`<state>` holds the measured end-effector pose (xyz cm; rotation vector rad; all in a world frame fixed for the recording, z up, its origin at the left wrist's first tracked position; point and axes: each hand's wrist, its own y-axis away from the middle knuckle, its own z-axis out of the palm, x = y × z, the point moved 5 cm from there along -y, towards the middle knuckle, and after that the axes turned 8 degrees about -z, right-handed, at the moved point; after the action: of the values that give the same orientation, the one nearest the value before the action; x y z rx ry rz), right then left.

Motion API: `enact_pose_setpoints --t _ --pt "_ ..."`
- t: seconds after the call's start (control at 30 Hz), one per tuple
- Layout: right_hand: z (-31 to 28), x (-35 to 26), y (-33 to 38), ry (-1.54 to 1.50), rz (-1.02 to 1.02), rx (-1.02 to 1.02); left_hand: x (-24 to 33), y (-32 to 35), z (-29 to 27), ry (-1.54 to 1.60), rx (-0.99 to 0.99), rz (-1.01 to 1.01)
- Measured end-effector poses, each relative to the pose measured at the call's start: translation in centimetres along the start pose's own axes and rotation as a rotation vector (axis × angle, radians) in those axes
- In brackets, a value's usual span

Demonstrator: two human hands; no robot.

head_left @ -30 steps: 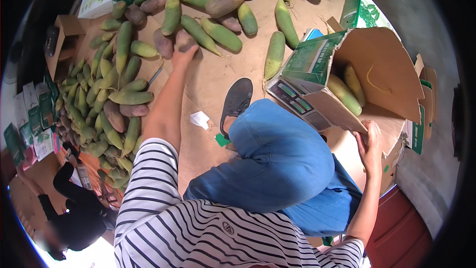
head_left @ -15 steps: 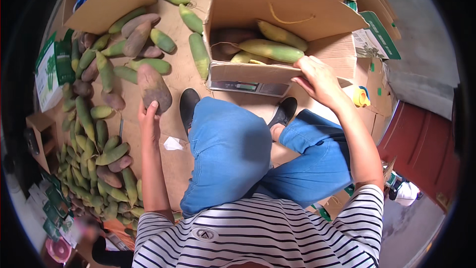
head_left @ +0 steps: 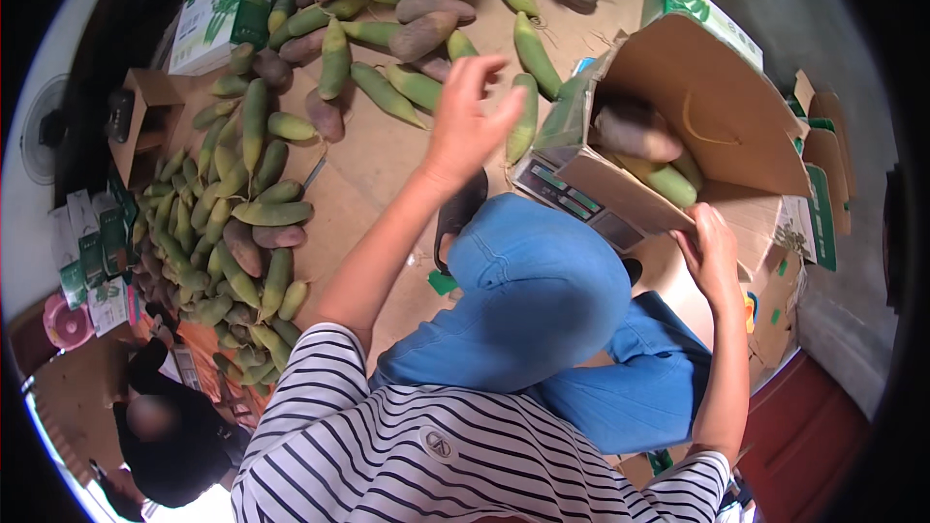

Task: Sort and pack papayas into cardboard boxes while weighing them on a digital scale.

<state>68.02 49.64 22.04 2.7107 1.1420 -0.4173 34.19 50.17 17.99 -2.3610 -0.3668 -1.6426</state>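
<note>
Bare and with its fingers apart, my left hand (head_left: 472, 121) hovers over the floor between the scattered radishes and the cardboard box (head_left: 620, 196). My right hand (head_left: 712, 250) grips the box's near edge at its right end. Inside the box, a purple radish (head_left: 635, 131) lies on top of green radishes (head_left: 664, 179); what is deeper stays hidden. A flat scale with a display panel (head_left: 572, 196) sits under the box. The box's tall far flap, with a yellow cord handle (head_left: 702, 126), stands up.
A large heap of green and purple radishes (head_left: 232, 223) covers the floor at left. Loose radishes (head_left: 528, 48) lie beyond my left hand. Green-and-white cartons (head_left: 218, 15) stand at the far left, folded cartons (head_left: 823, 194) at right. Another person in dark clothes (head_left: 170, 436) is at lower left.
My left hand has let go of the purple radish, and a purple radish now lies on the green ones in the box. My view has swung left. My right hand stays on the box edge.
</note>
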Motion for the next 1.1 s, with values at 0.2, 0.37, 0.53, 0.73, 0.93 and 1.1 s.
enact_pose_setpoints --t 0.2,0.37,0.53,0.73,0.93,1.1 --pt "0.1 -0.2 -0.5 -0.004 0.044 -0.033 -22.4 -0.4 -11.4 -0.646 0.359 -0.232" --pt "-0.1 0.1 0.0 0.01 0.057 -0.04 -29.4 -3.1 -18.5 -0.777 0.446 -0.589" --pt "-0.1 -0.2 -0.5 -0.045 0.119 -0.048 -34.6 -6.0 -19.7 -0.18 0.403 -0.877" --pt "0.1 -0.3 -0.8 -0.035 0.115 -0.059 -35.6 -6.8 -19.3 0.28 0.575 -0.908" --pt "-0.1 -0.8 -1.1 0.005 0.072 0.003 -34.0 -2.8 -18.3 0.533 0.444 -1.031" --pt "-0.6 0.2 0.8 0.101 0.08 -0.054 -29.7 5.7 -12.8 0.911 0.313 -1.05"
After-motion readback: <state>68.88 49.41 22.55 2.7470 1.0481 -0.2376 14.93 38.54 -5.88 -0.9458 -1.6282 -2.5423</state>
